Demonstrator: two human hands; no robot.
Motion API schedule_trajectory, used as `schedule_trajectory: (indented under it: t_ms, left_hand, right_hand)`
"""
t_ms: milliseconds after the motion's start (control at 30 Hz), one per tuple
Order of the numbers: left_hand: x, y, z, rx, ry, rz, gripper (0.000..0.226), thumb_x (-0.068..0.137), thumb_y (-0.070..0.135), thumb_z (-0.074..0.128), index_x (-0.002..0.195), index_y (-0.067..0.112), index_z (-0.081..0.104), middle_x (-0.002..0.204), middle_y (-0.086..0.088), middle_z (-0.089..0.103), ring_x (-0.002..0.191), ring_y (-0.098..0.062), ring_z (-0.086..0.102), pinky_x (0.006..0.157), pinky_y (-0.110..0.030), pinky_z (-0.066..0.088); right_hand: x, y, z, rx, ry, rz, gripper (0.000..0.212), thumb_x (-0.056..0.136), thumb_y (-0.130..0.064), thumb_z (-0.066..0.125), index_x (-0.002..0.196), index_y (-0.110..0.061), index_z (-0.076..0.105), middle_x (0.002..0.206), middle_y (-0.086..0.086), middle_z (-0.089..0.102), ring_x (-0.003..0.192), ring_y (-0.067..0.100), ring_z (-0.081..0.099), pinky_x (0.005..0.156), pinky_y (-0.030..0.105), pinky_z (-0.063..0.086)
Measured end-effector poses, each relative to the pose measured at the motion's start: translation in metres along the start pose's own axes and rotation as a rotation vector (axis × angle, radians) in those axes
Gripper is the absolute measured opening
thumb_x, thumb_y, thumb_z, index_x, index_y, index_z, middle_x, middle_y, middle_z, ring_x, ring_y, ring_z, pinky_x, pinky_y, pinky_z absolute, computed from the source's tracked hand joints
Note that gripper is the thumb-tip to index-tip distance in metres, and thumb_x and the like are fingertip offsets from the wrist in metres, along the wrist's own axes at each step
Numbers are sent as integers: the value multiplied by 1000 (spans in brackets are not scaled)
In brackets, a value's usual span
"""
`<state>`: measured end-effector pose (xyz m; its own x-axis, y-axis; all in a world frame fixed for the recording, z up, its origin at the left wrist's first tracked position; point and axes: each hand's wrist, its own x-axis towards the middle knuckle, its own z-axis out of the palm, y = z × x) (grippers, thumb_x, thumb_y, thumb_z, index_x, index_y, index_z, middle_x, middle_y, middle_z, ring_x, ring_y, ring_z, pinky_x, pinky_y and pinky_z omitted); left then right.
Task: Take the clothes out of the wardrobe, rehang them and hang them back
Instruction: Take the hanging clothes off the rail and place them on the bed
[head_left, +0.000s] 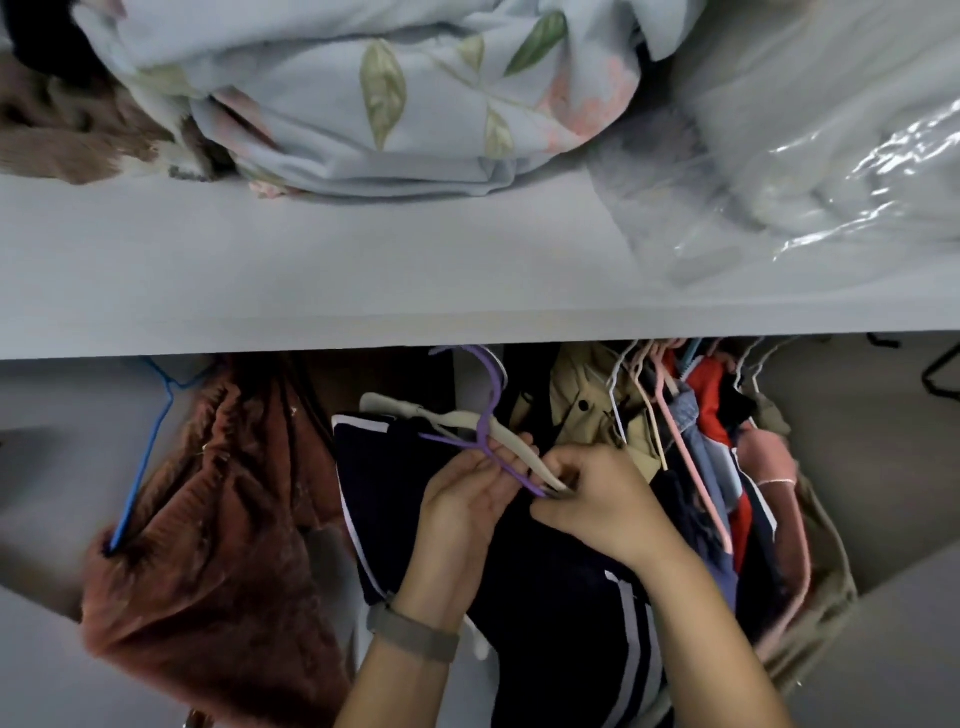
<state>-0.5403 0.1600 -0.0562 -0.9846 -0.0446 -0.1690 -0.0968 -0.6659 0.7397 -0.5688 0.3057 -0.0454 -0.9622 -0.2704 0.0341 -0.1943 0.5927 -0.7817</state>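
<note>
Both grips were closed on hangers: the left hand (470, 488) held the purple hanger (488, 415) from beneath, while the right hand (597, 499) pinched the tips of it and the cream hanger (467, 421). The hangers ran diagonally up-left from the right hand, over the navy garment (545, 587), below the shelf (363, 270). The left hand sat nearer the hooks.

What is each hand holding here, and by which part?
Both the left hand and right hand grip the purple hanger and cream hanger at their right arm ends.
</note>
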Motion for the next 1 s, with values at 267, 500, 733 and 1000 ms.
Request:
schedule_trajectory:
  t_ms: [267, 500, 733, 1000]
  left_hand:
    - [-37, -6, -10, -230, -215, -305, 42, 75, 0, 62, 117, -5, 56, 128, -33, 53, 122, -41, 51, 107, -49, 37]
    - [-91, -60, 22, -188, -393, -551, 50, 70, -3, 64, 119, -9, 56, 127, -27, 56, 122, -34, 53, 101, -44, 42]
    - [-181, -114, 77, -22, -670, -845, 59, 78, 0, 52, 134, -11, 39, 130, -26, 54, 123, -33, 52, 104, -41, 40]
    - [-282, -164, 104, 65, -816, -1065, 47, 83, 6, 47, 128, -6, 50, 128, -24, 57, 120, -33, 55, 112, -45, 30]
  right_hand:
    - [-66, 5, 1, -37, 83, 13, 17, 63, -9, 72, 68, -24, 65, 62, -10, 60, 58, 1, 53, 55, 16, 39]
    - [-180, 35, -5, -142, 414, 295, 24, 65, -9, 62, 80, -27, 66, 69, -12, 60, 66, 0, 55, 61, 19, 43]
    - [-326, 35, -15, -156, 751, 625, 43, 71, 3, 55, 64, -38, 45, 64, -12, 49, 64, 3, 48, 56, 13, 36]
    - [-457, 37, -15, -190, 926, 846, 27, 75, 2, 52, 91, -16, 65, 83, -3, 59, 81, 20, 56, 66, 30, 43]
